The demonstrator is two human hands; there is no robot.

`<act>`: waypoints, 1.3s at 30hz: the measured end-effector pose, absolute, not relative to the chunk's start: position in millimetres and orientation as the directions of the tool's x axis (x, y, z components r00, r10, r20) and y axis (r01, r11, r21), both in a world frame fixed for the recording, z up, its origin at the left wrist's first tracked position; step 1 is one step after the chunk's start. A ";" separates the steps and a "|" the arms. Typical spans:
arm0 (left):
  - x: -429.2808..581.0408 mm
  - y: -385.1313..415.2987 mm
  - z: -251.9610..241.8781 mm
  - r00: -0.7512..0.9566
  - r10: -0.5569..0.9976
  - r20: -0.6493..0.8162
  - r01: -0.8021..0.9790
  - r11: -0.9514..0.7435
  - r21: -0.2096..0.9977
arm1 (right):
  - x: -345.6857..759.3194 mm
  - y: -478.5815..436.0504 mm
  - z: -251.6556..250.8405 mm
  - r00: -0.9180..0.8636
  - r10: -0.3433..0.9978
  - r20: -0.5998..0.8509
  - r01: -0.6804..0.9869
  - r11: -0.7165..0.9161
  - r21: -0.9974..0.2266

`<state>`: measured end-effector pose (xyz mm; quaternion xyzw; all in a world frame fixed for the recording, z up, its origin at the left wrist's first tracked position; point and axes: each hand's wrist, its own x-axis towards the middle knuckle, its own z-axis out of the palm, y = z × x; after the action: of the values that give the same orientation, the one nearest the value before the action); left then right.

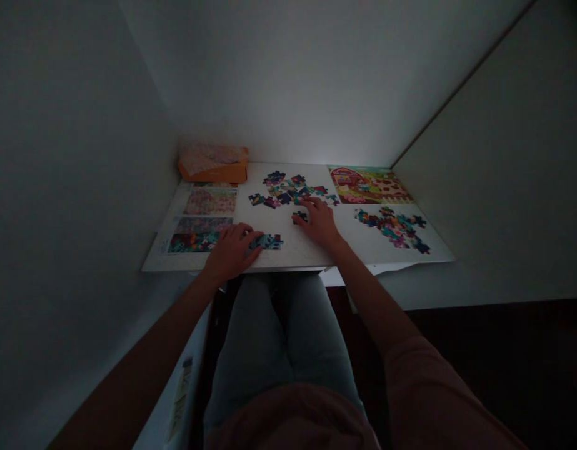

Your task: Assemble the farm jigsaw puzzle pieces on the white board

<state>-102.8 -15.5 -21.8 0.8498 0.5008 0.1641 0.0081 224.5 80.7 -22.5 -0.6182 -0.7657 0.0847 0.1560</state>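
My left hand (232,250) rests on a strip of joined jigsaw puzzle pieces (272,242) at the front left of the white table, fingers lying over it and thumb apart. Part of the strip is hidden under the hand. My right hand (320,224) reaches in from the right with spread fingers. Its fingertips are at the near edge of a pile of loose puzzle pieces (284,198). By its thumb lies a dark puzzle piece (299,217); whether the thumb touches it I cannot tell.
More loose pieces (394,228) lie on the right of the white table (344,247). Behind them is a colourful farm picture (372,185). An orange box (215,172) stands at the back left, with a picture sheet (210,201) before it. Walls close in around the table.
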 end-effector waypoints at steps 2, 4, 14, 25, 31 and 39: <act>-101.9 -16.7 -20.7 0.443 0.857 0.261 0.857 -0.491 0.156 | 218.3 88.8 -19.2 -0.201 0.974 0.102 0.926 0.223 -0.303; -101.1 -17.7 -19.3 0.436 0.866 0.247 0.867 -0.477 0.143 | 214.4 90.0 -17.7 -0.219 0.974 0.062 0.934 0.227 -0.276; -100.2 -19.1 -22.3 0.397 0.886 0.239 0.876 -0.444 0.187 | 193.8 71.4 -20.9 -0.325 0.943 0.071 0.909 0.333 -0.251; -100.6 -19.0 -18.9 0.393 0.889 0.236 0.875 -0.440 0.202 | 92.9 137.4 -18.4 -0.457 0.887 0.063 0.858 0.459 -0.232; -101.7 -18.4 -25.5 0.394 0.873 0.289 0.864 -0.458 0.207 | 146.4 157.7 -28.3 -0.298 0.955 -0.003 0.922 0.287 -0.261; -103.2 -20.2 -24.4 0.391 0.877 0.280 0.871 -0.450 0.196 | 206.3 204.5 -18.9 -0.449 0.891 -0.073 0.880 0.426 -0.213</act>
<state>-103.2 -20.2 -24.4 0.8338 0.5241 0.1732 0.0084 206.3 204.5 -18.9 -0.5244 -0.8439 0.1102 0.0254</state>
